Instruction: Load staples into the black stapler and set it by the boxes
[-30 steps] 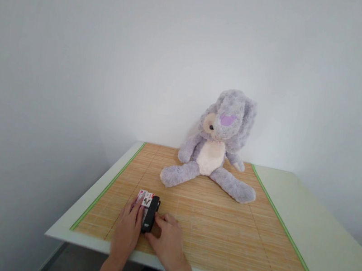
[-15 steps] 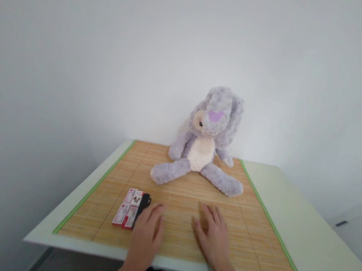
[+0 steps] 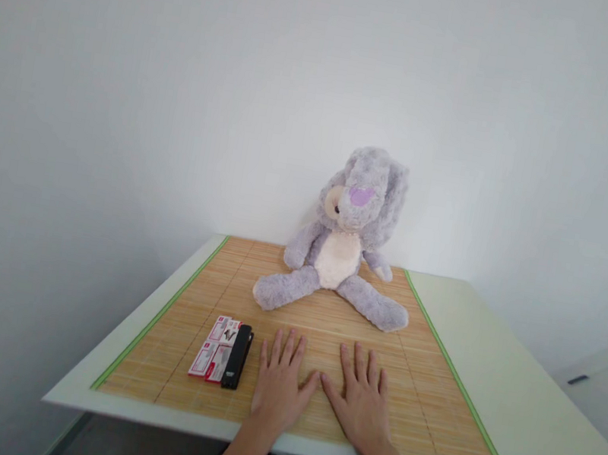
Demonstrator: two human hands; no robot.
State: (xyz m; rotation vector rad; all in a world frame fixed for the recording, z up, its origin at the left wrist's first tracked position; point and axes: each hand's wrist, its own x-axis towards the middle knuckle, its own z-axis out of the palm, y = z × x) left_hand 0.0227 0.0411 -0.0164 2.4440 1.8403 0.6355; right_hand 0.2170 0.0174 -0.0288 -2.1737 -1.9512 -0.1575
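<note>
Resting left hand (image 3: 280, 389) and right hand (image 3: 362, 406) palm down on the near part of the bamboo mat (image 3: 426, 401). Spreading the fingers of both wide and nearly straight, holding nothing. Pointing the 2 thumbs inward, tip to tip; cannot tell whether touching or barely apart. Just beside the left hand, on its outer side and clear of its fingers, see a black stapler (image 3: 238, 355), lying with its long side running away from the body. Against its left side, seemingly touching, see what look like 4 red-and-white boxes (image 3: 204, 358), laid flat in 2 rows of 2. Farther back, notice a plush rabbit (image 3: 336, 260), sitting with legs apart.

Probably at a resting step, with no handling under way. To handle the stapler, would call for raising the left hand, shifting it slightly left and curling the fingers around the narrow body without nudging the boxes.
</note>
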